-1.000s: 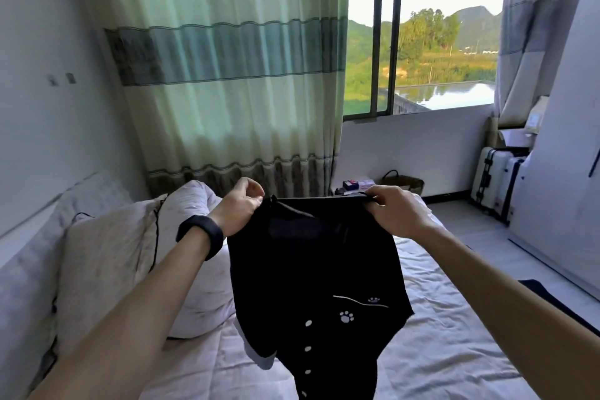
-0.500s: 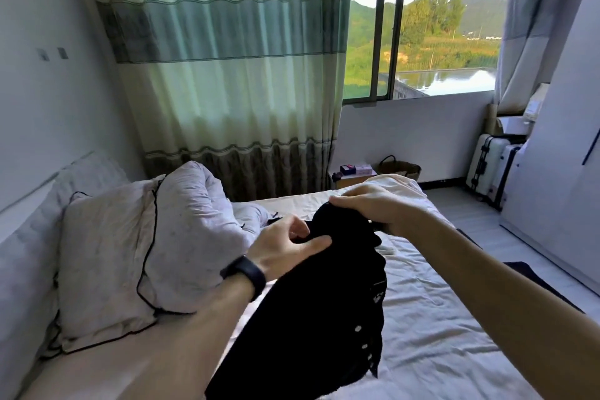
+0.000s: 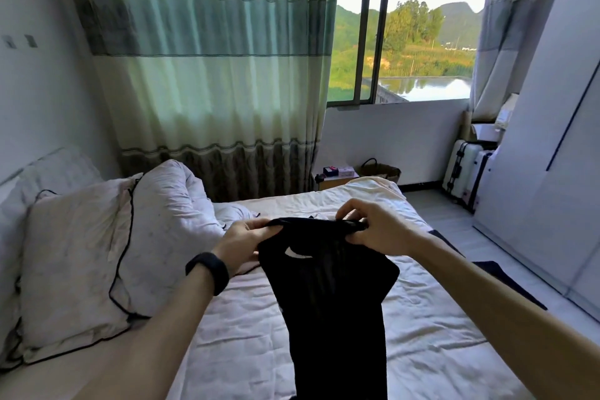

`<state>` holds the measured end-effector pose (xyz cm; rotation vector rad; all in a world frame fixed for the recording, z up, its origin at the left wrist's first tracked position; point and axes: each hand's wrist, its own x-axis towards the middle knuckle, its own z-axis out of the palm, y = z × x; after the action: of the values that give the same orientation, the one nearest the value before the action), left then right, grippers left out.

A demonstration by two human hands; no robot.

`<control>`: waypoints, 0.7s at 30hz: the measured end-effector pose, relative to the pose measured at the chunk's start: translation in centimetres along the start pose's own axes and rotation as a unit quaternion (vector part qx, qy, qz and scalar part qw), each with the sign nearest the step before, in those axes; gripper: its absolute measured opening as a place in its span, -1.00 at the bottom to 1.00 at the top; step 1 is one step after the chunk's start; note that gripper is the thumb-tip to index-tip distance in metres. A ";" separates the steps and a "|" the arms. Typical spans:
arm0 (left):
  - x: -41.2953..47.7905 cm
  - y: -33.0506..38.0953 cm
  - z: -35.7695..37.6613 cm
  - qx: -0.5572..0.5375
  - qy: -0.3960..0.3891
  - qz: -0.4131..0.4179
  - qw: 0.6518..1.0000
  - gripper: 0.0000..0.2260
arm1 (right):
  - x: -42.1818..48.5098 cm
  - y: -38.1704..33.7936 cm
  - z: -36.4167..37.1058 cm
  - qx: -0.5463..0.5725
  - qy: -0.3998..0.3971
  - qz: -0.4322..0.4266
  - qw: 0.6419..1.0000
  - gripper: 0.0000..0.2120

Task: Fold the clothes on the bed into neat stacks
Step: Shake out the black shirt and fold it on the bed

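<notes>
Between the two hands, above the middle of the bed (image 3: pixel 422 351), hangs a black garment (image 3: pixel 328 295). Its top edge is bunched into a narrow band that runs left to right, and the rest drops straight down toward the person and out of the bottom of the view. Its long axis is therefore close to vertical, at right angles to the line between the hands. Whether the lower end touches the sheet cannot be told.

The left hand (image 3: pixel 242 245), with a dark wristband (image 3: pixel 207 271) on its wrist, pinches the left end of that edge with fingers and thumb curled in. The right hand (image 3: pixel 373 230) grips the other end, its fingers hooked over the cloth. It sits slightly higher and farther out than the left hand. Each hand holds one end, so neither is nearer the garment.

The next step is probably to lay the garment flat or bring the two ends together. Either way the hanging length would have to come down onto the bare sheet just ahead.

Two pale pillows (image 3: pixel 74 256) lean at the left. Beyond the bed are a striped curtain (image 3: pixel 211 75), a window (image 3: pixel 422 42), suitcases (image 3: pixel 461 169) and a white wardrobe (image 3: pixel 552 140).
</notes>
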<state>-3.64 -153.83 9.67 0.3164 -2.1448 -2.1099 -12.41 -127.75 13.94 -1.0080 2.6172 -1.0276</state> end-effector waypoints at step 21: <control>1.8 2.6 -3.7 0.235 0.015 0.119 0.964 -0.89 | -1.1 2.6 4.6 0.220 0.138 -0.008 0.966 -0.67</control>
<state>-4.75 -157.81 12.27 0.1177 -2.5004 -1.4464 -11.28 -128.17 8.69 -0.8285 2.4005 -1.7637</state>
